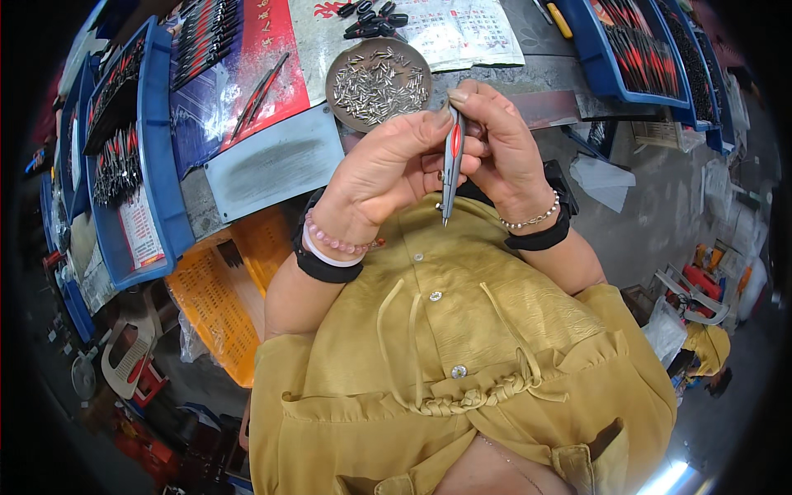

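Note:
In front of my chest I hold a slim grey-and-black piece with a red inlay, which looks like a drawing compass (453, 157) with its legs together. Its pointed end is toward my body. My left hand (384, 169) is closed, its thumb and fingers pinching the compass along its side. The thumb and fingers of my right hand (510, 153) close round its far end, partly hiding it. Just beyond my left hand, a round dish (333, 89) holds many small shiny metal pins (384, 82).
Blue bins (162, 148) of black-and-red pieces stand at left; another blue bin (590, 62) stands at far right. Two slim pieces (260, 95) lie on red printed sheet beside a grey plate (276, 169). Small black parts (375, 21) lie beyond the dish. An orange crate (206, 305) stands below left.

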The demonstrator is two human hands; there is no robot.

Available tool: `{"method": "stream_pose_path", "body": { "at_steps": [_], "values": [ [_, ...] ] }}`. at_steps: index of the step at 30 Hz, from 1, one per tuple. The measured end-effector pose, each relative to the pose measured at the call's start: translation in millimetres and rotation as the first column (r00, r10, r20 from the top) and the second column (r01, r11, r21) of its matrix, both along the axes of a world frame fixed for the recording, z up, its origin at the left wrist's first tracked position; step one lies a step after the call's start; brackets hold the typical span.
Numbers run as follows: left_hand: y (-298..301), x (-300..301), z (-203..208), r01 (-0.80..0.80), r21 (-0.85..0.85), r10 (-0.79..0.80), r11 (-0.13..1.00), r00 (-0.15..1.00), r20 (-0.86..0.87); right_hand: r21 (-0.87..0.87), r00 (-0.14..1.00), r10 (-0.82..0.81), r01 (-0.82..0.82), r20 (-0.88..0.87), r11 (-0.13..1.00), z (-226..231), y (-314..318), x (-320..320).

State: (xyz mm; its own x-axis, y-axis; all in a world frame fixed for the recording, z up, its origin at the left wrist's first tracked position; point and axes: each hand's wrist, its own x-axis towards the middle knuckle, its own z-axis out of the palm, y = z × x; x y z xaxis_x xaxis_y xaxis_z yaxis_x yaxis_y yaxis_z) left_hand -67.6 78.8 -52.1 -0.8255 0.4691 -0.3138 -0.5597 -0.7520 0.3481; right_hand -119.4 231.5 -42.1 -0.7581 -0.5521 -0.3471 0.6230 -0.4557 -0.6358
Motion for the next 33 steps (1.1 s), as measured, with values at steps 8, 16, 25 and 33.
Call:
{"method": "stream_pose_path", "body": {
  "at_steps": [8,16,25,33],
  "values": [
    [0.0,0.9,-1.5,-0.026,0.066,0.025,0.997,1.0,0.013,0.022,1.0,0.009,-0.009,0.009,1.0,-7.3,-1.1,-2.2],
    [5.1,2.9,0.2,-0.074,-0.013,0.075,0.997,0.994,0.079,0.061,0.998,0.033,-0.036,0.046,0.998,-8.5,-2.1,-5.4],
    [8.4,7.6,-2.0,-0.141,0.003,0.14,0.99,0.984,0.108,0.089,0.995,0.101,-0.103,0.019,0.991,-10.5,-6.2,-10.2],
    [6.9,8.1,-5.2,-0.149,0.03,0.145,0.988,0.982,0.12,0.091,0.993,0.122,-0.122,0.004,0.988,-9.3,-8.4,-10.6]
  ]
}}
